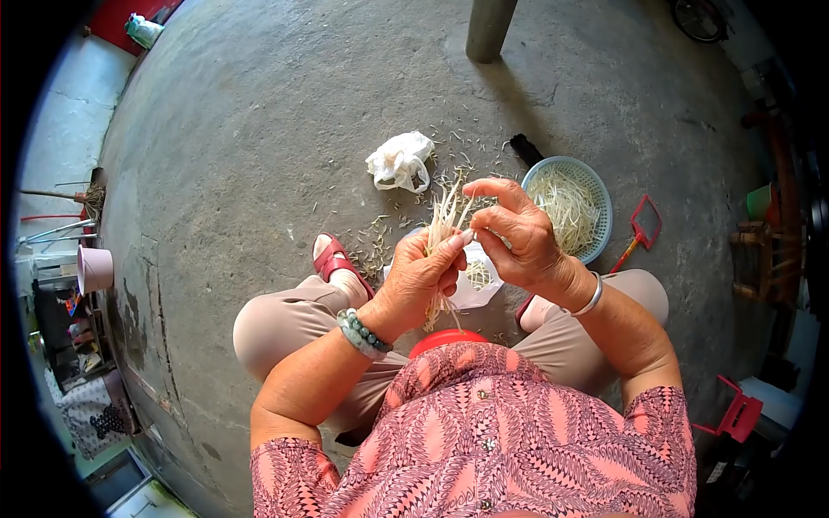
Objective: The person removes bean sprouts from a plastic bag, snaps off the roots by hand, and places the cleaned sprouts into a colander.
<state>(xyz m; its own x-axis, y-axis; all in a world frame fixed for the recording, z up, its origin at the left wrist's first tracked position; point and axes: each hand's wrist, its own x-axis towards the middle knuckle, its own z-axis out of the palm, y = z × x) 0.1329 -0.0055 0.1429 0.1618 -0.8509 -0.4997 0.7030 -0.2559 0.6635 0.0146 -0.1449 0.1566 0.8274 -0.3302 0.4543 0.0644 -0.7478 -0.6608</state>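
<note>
My left hand is closed around a bunch of pale bean sprouts, whose ends stick out above and below the fist. Close beside its thumb, my right hand has thumb and fingertips curled together in a pinch at the bunch's edge. What lies in that pinch is too small to make out. Under the hands, partly covered by them, a white sheet or shallow container bears some sprouts. To the right of my right hand, a light blue plastic basket holds a heap of bean sprouts.
Small scraps litter the concrete floor around a white plastic bag. A red fly swatter lies right of the basket. Further out are a grey post, a pink bucket, a wooden chair and a red stool.
</note>
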